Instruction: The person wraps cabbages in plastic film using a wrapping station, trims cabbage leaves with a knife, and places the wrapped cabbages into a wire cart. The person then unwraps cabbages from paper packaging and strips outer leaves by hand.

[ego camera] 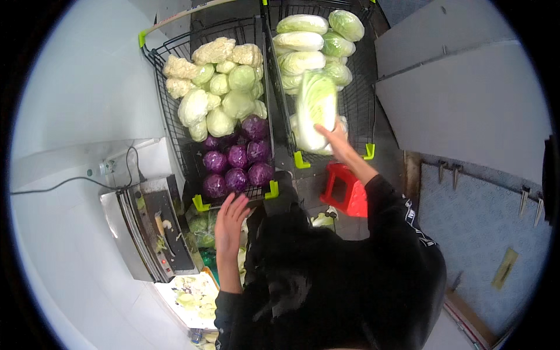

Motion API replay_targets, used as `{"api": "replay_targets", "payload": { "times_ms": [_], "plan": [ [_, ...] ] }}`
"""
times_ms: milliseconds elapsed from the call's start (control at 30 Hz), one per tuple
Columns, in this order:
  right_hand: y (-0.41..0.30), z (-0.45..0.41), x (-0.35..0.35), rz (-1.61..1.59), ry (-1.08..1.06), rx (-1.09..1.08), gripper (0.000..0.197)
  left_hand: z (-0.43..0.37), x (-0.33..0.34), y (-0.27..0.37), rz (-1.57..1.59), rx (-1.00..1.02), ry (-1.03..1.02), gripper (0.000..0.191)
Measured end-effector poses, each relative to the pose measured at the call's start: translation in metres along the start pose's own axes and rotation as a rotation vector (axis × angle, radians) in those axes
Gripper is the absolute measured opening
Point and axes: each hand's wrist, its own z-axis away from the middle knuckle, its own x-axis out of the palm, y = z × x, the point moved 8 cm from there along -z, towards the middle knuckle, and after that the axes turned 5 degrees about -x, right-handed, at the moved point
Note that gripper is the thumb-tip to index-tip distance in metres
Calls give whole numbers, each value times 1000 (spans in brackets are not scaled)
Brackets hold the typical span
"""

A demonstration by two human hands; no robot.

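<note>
My right hand (334, 133) grips the lower end of a napa cabbage (316, 105) over the right wire shopping cart (367, 100). Beyond it, several wrapped napa cabbages (302, 40) lie in that cart. My left hand (230, 223) is empty with its palm turned up, fingers a little apart, near the front edge of the left wire cart (168, 113). This cart holds wrapped red cabbages (237, 156) at the near end, pale green cabbages (238, 104) in the middle and cauliflowers (214, 50) farther back.
A red plastic stool (345, 192) stands below the right cart. At left is a metal wrapping machine (153, 232) with a knife (164, 232) and scraps on it. Cut leaves (192, 297) lie in a white container beneath. White walls and panels flank both sides.
</note>
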Motion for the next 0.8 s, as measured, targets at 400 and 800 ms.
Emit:
{"api": "replay_targets", "payload": {
  "times_ms": [400, 800],
  "plan": [
    [-57, -247, -161, 985, 196, -607, 100, -16, -94, -110, -78, -319, 439, 40],
    [-23, -314, -162, 1123, -157, -581, 78, -13, -76, -127, -416, -327, 506, 30]
  ]
}}
